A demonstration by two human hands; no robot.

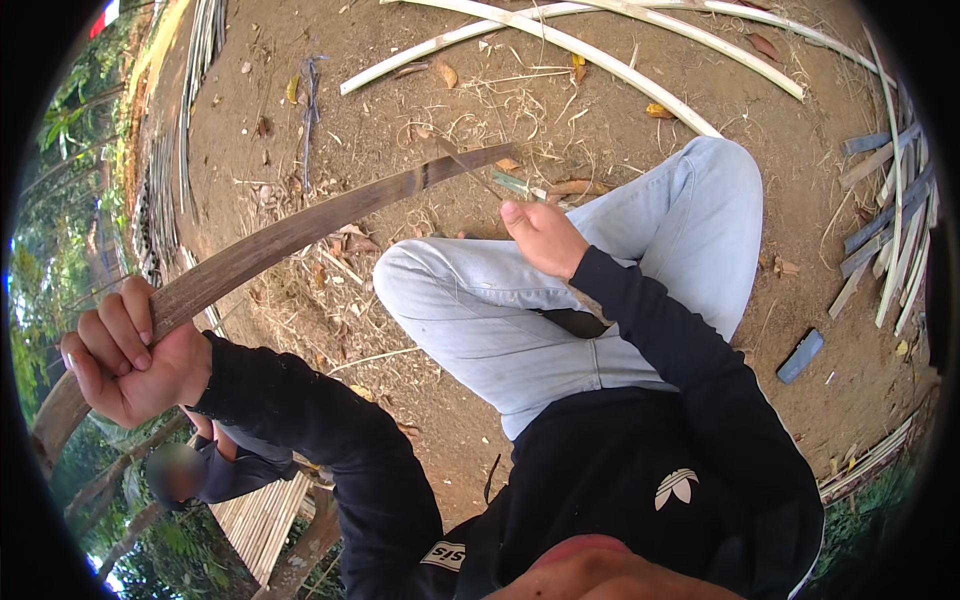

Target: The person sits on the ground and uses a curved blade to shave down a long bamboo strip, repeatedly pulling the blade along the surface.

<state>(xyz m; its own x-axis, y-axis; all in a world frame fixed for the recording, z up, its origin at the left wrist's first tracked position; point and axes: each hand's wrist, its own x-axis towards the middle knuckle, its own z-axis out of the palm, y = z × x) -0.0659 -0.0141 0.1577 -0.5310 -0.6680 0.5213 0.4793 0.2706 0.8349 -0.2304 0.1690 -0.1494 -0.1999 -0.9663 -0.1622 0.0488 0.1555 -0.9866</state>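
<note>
My left hand (135,355) is raised at the left, its fingers wrapped round a long, flat brown strip of bamboo or wood (290,232). The strip slants up and away from that hand, and its far end lies beyond my left knee. Near this end a thin, narrow blade (468,167), likely a knife seen nearly edge-on, crosses the strip. My right hand (545,238) is closed at the blade's near end, above my crossed legs; its handle is hidden in the fist. Whether the blade touches the strip I cannot tell.
Long pale strips (560,40) lie across the ground at the far side. More slats are piled (905,230) at the right, near a small blue-grey object (801,356). Curly shavings (300,290) litter the soil. Another person (235,470) is at the lower left, beside a slatted surface (262,520).
</note>
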